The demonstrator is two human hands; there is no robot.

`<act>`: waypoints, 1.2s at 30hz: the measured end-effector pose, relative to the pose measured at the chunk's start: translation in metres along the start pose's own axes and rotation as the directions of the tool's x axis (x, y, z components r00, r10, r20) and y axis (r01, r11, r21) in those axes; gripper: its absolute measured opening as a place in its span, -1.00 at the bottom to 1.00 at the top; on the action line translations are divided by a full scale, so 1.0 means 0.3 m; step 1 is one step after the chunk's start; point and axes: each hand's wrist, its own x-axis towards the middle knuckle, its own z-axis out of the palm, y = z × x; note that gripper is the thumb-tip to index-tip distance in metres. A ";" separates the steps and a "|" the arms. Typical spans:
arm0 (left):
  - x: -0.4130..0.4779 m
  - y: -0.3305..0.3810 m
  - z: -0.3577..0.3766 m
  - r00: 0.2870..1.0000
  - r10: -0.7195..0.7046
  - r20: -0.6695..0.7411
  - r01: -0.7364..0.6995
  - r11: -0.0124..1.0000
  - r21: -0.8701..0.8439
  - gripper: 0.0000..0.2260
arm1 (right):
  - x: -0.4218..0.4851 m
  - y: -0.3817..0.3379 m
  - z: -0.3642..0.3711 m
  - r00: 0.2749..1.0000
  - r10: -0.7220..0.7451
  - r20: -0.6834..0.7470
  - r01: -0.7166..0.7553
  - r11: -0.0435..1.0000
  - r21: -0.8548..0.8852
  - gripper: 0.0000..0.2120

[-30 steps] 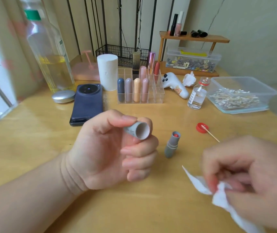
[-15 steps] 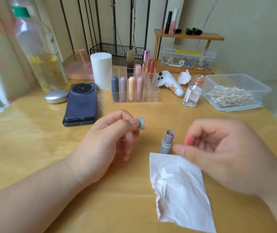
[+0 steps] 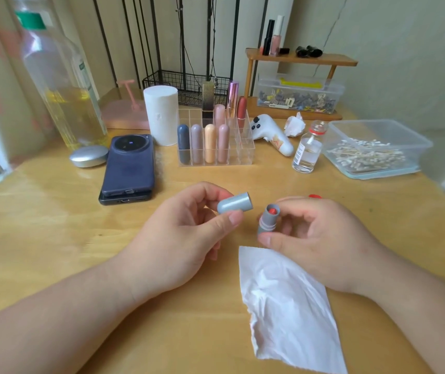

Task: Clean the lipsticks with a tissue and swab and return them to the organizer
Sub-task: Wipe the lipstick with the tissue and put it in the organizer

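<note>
Wooden table (image 3: pixel 54 238): tissue (image 3: pixel 288 306), phone (image 3: pixel 129 163), clear organizer (image 3: pixel 245 157), swab tub (image 3: pixel 377 136), vial (image 3: pixel 306 155).

We note the left hand (image 3: pixel 186 238) pinching a grey cap (image 3: pixel 234 202), open end turned toward the right hand (image 3: pixel 321 238), which grips the uncapped grey lipstick (image 3: pixel 268 220) — red tip showing. A white tissue (image 3: pixel 288 306) lies flat just below the right hand; the clear organizer (image 3: pixel 244 155) stands beyond both hands.

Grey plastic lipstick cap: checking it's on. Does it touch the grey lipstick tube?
Apart: head view shows wooden table between the grey plastic lipstick cap and grey lipstick tube.
</note>
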 end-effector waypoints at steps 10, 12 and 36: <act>-0.008 0.028 -0.006 1.000 0.027 0.001 -0.027 0.998 -0.064 -0.77 | -0.033 -0.020 -0.030 0.998 -0.059 -0.028 0.061 0.996 0.059 -0.85; -0.009 0.028 -0.005 0.999 0.041 0.000 -0.040 0.996 -0.083 -0.77 | -0.032 -0.027 -0.028 0.996 -0.087 -0.032 0.087 0.996 0.000 -0.86; -0.004 0.010 -0.006 0.976 0.110 0.186 -0.093 0.991 -0.099 -0.75 | -0.047 -0.083 0.043 0.997 -0.057 0.058 0.021 0.874 0.486 -0.88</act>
